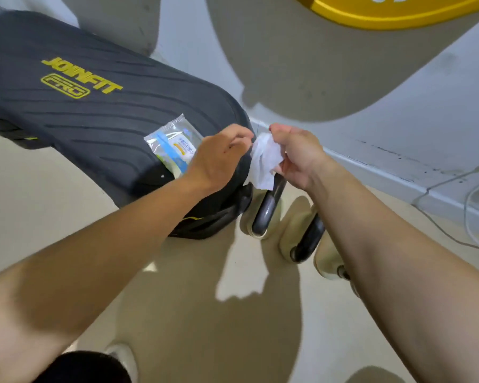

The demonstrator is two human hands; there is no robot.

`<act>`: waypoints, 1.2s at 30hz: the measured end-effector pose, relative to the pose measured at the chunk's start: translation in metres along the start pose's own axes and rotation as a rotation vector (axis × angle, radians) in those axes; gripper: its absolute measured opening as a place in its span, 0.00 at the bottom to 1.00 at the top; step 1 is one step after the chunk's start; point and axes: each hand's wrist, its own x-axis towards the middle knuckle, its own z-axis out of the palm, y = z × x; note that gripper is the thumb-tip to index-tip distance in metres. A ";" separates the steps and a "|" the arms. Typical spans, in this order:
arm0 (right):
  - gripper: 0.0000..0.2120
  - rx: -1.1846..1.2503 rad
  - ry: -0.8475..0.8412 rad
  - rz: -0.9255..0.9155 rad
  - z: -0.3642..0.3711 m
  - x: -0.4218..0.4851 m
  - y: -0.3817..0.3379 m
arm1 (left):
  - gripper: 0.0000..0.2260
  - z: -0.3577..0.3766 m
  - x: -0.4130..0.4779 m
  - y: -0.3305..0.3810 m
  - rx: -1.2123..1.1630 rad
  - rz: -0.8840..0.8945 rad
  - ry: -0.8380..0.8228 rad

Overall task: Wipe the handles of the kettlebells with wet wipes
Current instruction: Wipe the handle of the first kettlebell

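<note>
1. The left hand [219, 156] and right hand [299, 156] meet in the air and share one white wet wipe [264, 161].
2. Left grip: fingers curled, tips pinching the wipe's left edge.
3. Right grip: thumb and curled fingers closed on the wipe's right side. The crumpled sheet hangs down between the two hands.
4. The wipe is above the nearest kettlebell handle [266, 214], and its lower corner overlaps the top of that dark handle in this view. Whether the two touch cannot be told.
5. The cream-bodied kettlebells stand in a row on the beige floor [177, 299]. A second dark handle [309, 241] is just beside the first, and another kettlebell [328, 268] is partly hidden by the right forearm.
6. A wet wipes packet [172, 146] lies on the black padded tabletop [94, 114], just left of the left hand. It is clear plastic with a blue and white label and an orange patch, and its print is too small to read.
7. The pad carries yellow lettering that reads "JOINFIT", with "PRO" in a frame below.
8. White cables [468, 211] lie on the floor at right.
</note>
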 end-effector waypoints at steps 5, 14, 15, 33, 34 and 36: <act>0.15 -0.042 -0.010 0.014 -0.017 -0.017 -0.021 | 0.07 0.002 0.004 0.043 -0.311 -0.259 -0.248; 0.12 0.012 -0.023 0.105 -0.052 -0.052 -0.001 | 0.05 0.010 -0.026 0.075 -0.429 -0.391 -0.162; 0.14 0.014 -0.024 0.127 -0.055 -0.051 0.009 | 0.04 0.016 -0.030 0.074 -0.424 -0.417 -0.137; 0.14 0.170 -0.018 0.116 -0.039 -0.064 0.065 | 0.05 0.038 -0.080 0.041 -0.731 -0.614 0.033; 0.13 0.177 -0.028 0.122 -0.034 -0.066 0.063 | 0.07 0.035 -0.081 0.040 -0.693 -0.603 -0.009; 0.13 0.195 0.000 0.134 -0.027 -0.069 0.057 | 0.05 0.029 -0.084 0.038 -0.636 -0.585 -0.068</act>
